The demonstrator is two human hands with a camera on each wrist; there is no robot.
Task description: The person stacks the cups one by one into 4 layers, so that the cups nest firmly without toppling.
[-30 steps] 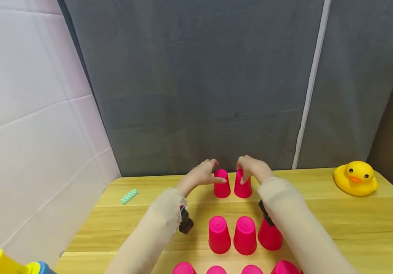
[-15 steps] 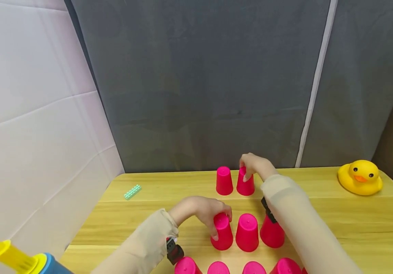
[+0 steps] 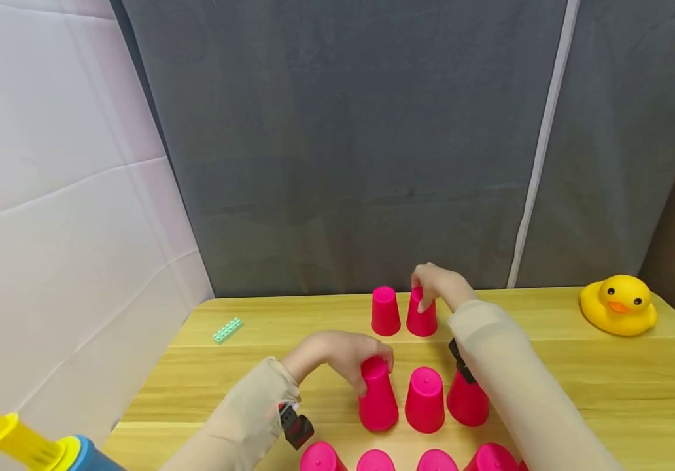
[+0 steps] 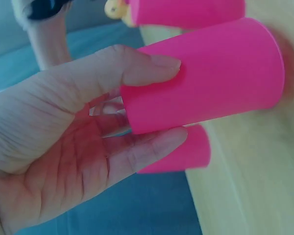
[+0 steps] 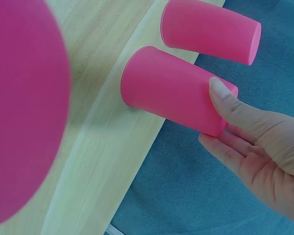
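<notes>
Several pink cups stand upside down in rows on the wooden table [image 3: 549, 373]. My left hand [image 3: 367, 373] grips the top of the left cup of the middle row [image 3: 377, 402]. In the left wrist view the thumb [image 4: 152, 66] and a finger [image 4: 157, 147] pinch that cup [image 4: 210, 88]. My right hand [image 3: 426, 294] holds the top of the back right cup [image 3: 422, 320], its thumb [image 5: 225, 100] lying on the cup's side [image 5: 166, 85]. The back left cup [image 3: 385, 313] stands free beside it.
Two more cups [image 3: 424, 400] [image 3: 467, 400] complete the middle row, and several cups line the front edge [image 3: 375, 461]. A yellow rubber duck [image 3: 617, 304] sits back right, a green brick [image 3: 227, 330] back left, and a yellow and blue pump [image 3: 25, 448] at the front left. A grey curtain hangs behind.
My left hand left the back left cup, came toward me and took the middle row's left cup, whose top now sits slightly higher. The right hand has stayed on its cup.
</notes>
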